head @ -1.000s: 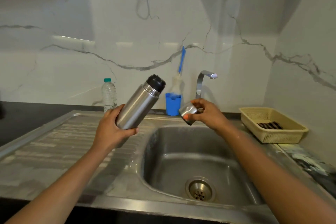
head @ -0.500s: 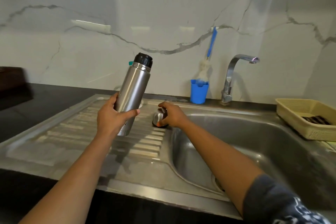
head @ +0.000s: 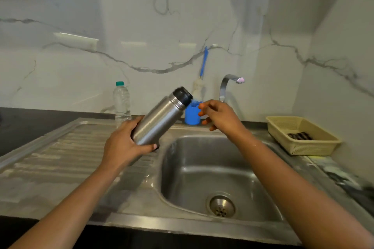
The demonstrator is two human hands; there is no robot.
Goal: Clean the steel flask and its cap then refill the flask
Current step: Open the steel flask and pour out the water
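Steel flask (head: 159,121): tilted above the left rim of the sink (head: 192,168), left hand (head: 123,145) wrapped round its base, black stopper (head: 182,95) angled toward the right hand (head: 218,115). That hand: empty, fingers loosely curled, seemingly poised to unscrew.

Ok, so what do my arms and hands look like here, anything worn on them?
Both forearms are bare as far as the view reaches, with no sleeve, watch or bangle showing. The right hand has orange-painted nails, and the left hand shows a pale thumbnail. No rings or gloves are visible on either hand.
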